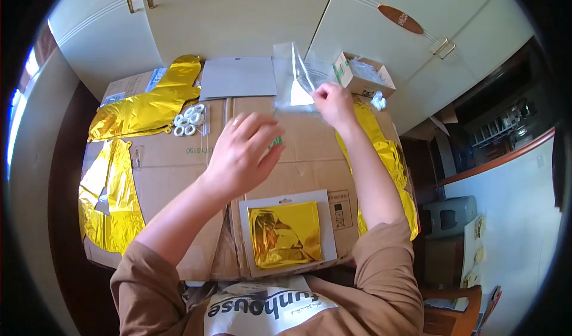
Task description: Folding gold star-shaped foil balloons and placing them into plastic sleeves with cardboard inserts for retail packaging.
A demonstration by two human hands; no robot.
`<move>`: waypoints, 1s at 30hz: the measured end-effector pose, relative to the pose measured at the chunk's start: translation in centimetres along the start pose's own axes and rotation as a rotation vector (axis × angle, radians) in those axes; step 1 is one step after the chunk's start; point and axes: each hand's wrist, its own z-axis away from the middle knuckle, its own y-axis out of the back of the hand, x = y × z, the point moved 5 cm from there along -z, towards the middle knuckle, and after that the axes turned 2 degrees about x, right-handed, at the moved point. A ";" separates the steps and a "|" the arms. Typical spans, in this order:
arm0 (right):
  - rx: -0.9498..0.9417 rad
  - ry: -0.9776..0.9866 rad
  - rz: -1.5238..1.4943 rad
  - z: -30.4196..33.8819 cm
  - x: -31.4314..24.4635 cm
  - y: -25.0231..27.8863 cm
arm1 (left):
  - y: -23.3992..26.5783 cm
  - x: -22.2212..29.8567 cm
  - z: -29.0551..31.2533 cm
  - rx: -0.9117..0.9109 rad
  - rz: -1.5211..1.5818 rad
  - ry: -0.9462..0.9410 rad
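Note:
At the far middle of the cardboard, my right hand (335, 105) has its fingers closed in a pinch on the edge of a clear plastic bag (302, 74). Part of the bag stands raised, and a white patch shows in it. My left hand (245, 151) hovers over the middle of the cardboard, fingers apart and holding nothing. Close to my body, a folded gold foil balloon (286, 232) lies on a grey backing card (326, 220) with a hang hole. Another grey card (238, 77) lies flat just left of the bag.
Unfolded gold foil balloons lie at the far left (140, 112), near left (113, 199) and right (390, 163). Several white rolls (189, 120) sit beside the far-left balloon. A small open box (370, 77) holds clear plastic; a crumpled white piece (379, 101) is near it. Pale cabinets (238, 20) stand behind the cardboard surface (179, 175).

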 end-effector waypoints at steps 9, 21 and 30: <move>-0.293 -0.075 -0.171 6.9 -7.3 1.1 | -7.7 -0.5 -1.2 -0.255 -0.327 -0.078; -0.172 -0.024 0.133 26.0 -10.6 8.8 | -9.7 -4.6 6.3 -0.314 -0.131 0.037; -0.214 -0.026 0.180 34.7 -11.0 10.7 | -8.8 -4.2 6.7 -0.219 -0.015 0.136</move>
